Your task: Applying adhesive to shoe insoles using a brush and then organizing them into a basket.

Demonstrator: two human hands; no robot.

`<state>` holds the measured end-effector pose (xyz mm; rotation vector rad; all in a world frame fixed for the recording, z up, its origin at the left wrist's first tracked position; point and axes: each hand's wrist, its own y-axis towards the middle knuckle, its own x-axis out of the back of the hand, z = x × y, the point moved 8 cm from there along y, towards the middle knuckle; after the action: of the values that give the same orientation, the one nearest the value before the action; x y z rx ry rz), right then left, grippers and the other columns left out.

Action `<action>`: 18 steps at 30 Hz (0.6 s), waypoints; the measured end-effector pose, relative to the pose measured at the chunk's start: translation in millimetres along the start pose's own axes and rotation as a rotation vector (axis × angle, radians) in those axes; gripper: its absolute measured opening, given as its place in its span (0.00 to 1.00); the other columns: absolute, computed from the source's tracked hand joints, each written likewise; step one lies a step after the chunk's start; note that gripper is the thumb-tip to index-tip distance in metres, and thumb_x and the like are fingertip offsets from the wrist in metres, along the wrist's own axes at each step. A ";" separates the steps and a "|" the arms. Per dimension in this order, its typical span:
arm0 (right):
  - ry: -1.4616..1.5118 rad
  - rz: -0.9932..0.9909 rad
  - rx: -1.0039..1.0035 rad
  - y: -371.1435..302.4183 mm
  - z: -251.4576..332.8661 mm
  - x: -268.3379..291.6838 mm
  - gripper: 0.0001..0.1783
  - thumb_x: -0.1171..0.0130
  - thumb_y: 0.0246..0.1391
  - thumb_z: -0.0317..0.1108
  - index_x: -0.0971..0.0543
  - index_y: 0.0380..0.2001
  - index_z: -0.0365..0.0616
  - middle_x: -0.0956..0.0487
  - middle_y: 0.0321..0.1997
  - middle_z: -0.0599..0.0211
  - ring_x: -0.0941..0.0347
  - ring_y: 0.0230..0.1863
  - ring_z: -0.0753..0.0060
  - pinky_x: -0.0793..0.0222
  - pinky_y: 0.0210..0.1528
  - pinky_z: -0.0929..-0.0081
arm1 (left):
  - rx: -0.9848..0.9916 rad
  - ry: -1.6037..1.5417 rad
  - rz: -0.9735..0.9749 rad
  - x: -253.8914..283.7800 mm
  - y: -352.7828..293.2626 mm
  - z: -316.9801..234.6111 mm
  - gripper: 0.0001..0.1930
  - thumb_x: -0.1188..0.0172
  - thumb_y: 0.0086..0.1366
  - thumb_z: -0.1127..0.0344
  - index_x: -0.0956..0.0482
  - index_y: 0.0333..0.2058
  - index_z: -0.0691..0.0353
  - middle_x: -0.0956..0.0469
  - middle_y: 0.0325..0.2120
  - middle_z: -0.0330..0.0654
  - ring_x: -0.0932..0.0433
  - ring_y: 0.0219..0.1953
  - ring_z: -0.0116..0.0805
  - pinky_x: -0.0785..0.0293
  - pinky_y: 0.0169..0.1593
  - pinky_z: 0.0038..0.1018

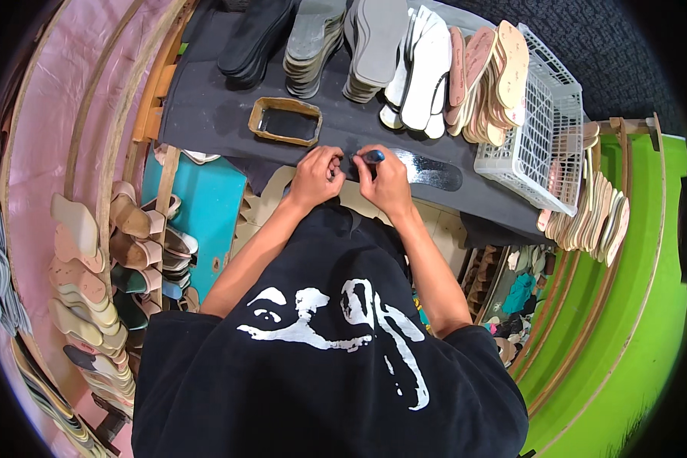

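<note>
Near the table's front edge lies a glossy black sole-shaped piece [429, 169], its shiny wide end showing to the right of my hands. My right hand [385, 183] is closed over the left part of it, gripping a short dark tool with a blue rounded end [374, 156]; the tool's working tip is hidden. Just to the left, my left hand [315, 179] has its fingers curled together by the piece's narrow end. What those fingers hold, if anything, cannot be made out. Beyond my left hand sits an open brown-rimmed tub [311, 136] with a dark inside.
Along the table's far side stand stacks of black soles [252, 46], grey soles [378, 46], white soles [427, 72] and beige insoles [511, 69]. A white plastic basket [565, 91] is at the right. Racks with insoles [76, 282] and shoes [133, 248] line my left side.
</note>
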<state>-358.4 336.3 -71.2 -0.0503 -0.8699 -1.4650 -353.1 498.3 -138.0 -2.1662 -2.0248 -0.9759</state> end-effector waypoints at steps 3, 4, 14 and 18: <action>0.031 0.046 -0.033 -0.1 -4.5 -3.0 0.10 0.28 0.56 0.20 0.22 0.36 0.37 0.16 0.36 0.53 0.19 0.36 0.42 0.23 0.39 0.57 | -0.004 -0.009 0.005 -1.3 -1.0 0.5 0.17 0.34 0.53 0.79 0.19 0.44 0.64 0.20 0.30 0.44 0.19 0.32 0.43 0.20 0.37 0.36; 0.012 0.035 -0.088 1.1 -11.2 -2.2 0.10 0.29 0.56 0.20 0.21 0.36 0.37 0.17 0.35 0.53 0.19 0.36 0.43 0.23 0.39 0.57 | -0.029 0.008 -0.006 0.8 -0.3 0.3 0.17 0.34 0.53 0.79 0.19 0.44 0.65 0.20 0.30 0.43 0.19 0.30 0.40 0.21 0.35 0.34; 0.015 -0.055 -0.187 -10.6 -6.9 10.1 0.08 0.29 0.57 0.20 0.20 0.36 0.37 0.17 0.34 0.54 0.18 0.34 0.46 0.22 0.38 0.58 | -0.054 0.018 -0.014 2.4 0.1 -2.0 0.15 0.34 0.53 0.79 0.18 0.41 0.65 0.20 0.30 0.42 0.21 0.26 0.35 0.22 0.32 0.30; 0.028 0.018 -0.118 -17.1 -6.8 5.8 0.07 0.29 0.57 0.20 0.18 0.37 0.36 0.15 0.35 0.53 0.16 0.34 0.48 0.20 0.39 0.61 | -0.048 0.006 -0.005 2.1 2.1 -2.8 0.14 0.34 0.52 0.79 0.18 0.40 0.64 0.22 0.29 0.41 0.21 0.26 0.34 0.22 0.32 0.29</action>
<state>-370.7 325.2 -80.8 -0.1258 -0.7579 -1.4956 -352.4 498.7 -134.0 -2.1797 -2.0256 -1.0411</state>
